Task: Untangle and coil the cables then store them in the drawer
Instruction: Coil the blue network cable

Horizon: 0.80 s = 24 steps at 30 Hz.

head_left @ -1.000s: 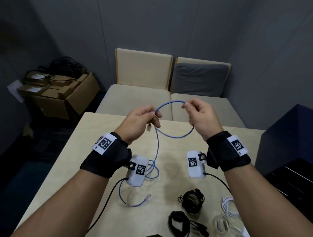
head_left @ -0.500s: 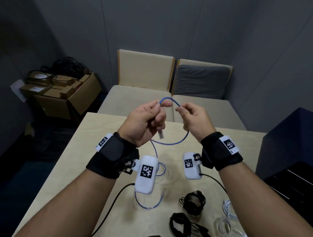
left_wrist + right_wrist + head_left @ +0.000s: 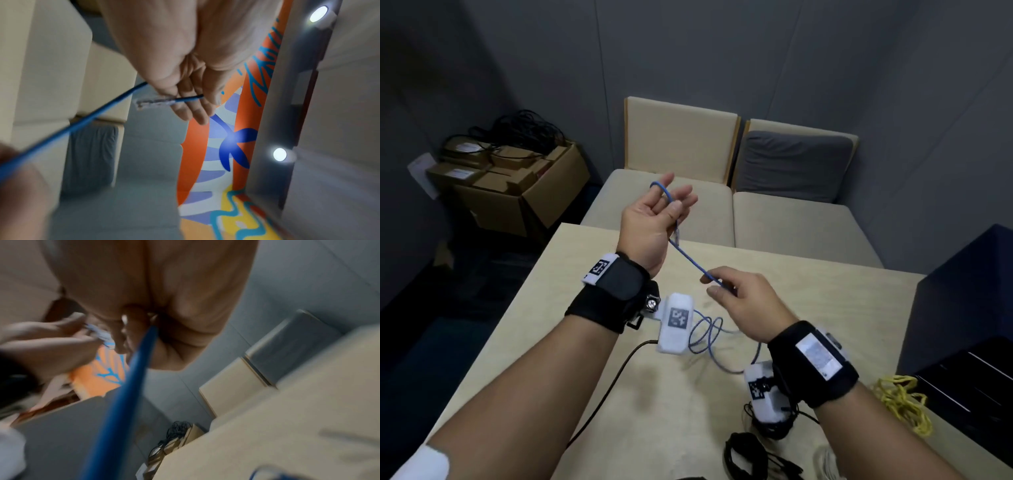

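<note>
Left hand (image 3: 654, 219) is hovering palm-up above the far edge of the pale wooden table (image 3: 842, 294), fingers mostly straight and spread. The thin blue network cable (image 3: 688, 260) is hooking over the forefinger and the thumb seems to be pinning it. Its clear plastic plug (image 3: 678, 236) is dangling just below the thumb. Right hand (image 3: 746, 301) is pinching the same cable between thumb and forefinger, lower and nearer the table's middle, pulling the span between the hands taut. Spare length is lying in loose loops (image 3: 705, 334) on the table's middle.

Step, as I'm judging it: coiling is only beginning, with the first turn going round the left fingers, and nothing is looking stored yet. Next move is calling for the right hand to be feeding slack up and laying even turns over the left hand, with the thumb holding the plug end and the table loops running free without knotting.

Also lying around: black coiled cords (image 3: 743, 452) at the table's near edge and a yellow cable bundle (image 3: 900, 397) at its right edge. Dark cabinet (image 3: 962, 308) is standing right of the table, but I cannot tell which part is the drawer.

Writing: black-and-white square marker codes are showing on the white wrist camera housings (image 3: 676, 317) and the straps, with no brand legible. Labels on the brown cardboard boxes (image 3: 524, 198) left of the table are too small to read. Blue scrawl on an orange wall mural (image 3: 263, 65) is blurring out and unreadable.
</note>
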Available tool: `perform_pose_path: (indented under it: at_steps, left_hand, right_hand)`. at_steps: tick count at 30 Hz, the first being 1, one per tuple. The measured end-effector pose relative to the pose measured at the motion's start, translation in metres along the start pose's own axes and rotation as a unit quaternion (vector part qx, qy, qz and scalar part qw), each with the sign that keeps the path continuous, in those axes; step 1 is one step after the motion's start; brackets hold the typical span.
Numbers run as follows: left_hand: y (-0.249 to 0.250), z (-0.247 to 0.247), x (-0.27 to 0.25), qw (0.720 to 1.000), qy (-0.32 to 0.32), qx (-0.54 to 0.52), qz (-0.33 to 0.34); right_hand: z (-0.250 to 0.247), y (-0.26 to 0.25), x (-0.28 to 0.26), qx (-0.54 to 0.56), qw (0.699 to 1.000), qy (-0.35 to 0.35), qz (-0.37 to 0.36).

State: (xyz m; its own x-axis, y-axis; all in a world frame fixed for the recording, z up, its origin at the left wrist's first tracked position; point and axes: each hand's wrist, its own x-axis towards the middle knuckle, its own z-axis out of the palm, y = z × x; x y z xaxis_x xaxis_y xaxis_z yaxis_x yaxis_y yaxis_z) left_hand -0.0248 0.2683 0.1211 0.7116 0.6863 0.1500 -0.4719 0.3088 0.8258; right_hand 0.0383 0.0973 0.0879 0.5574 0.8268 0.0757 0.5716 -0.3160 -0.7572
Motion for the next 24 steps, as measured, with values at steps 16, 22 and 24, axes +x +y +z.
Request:
perform_pose_path:
  at_steps: [16,22,24]
  left_hand:
    - [-0.015,-0.004,-0.036,0.892,-0.281,0.328,-0.131]
    - [0.006,0.017,-0.045,0.921,-0.305,0.154,-0.188]
    - [0.012,0.021,-0.046,0.926,-0.309,0.094,-0.198]
  right_hand:
    - [-0.098,-0.023,0.039,-0.219,0.948,0.187,-0.138]
    - [-0.096,-0.015,0.046,-0.171,0.936,0.284,-0.119]
    - [-0.092,-0.013,0.047,-0.142,0.938,0.299,-0.108]
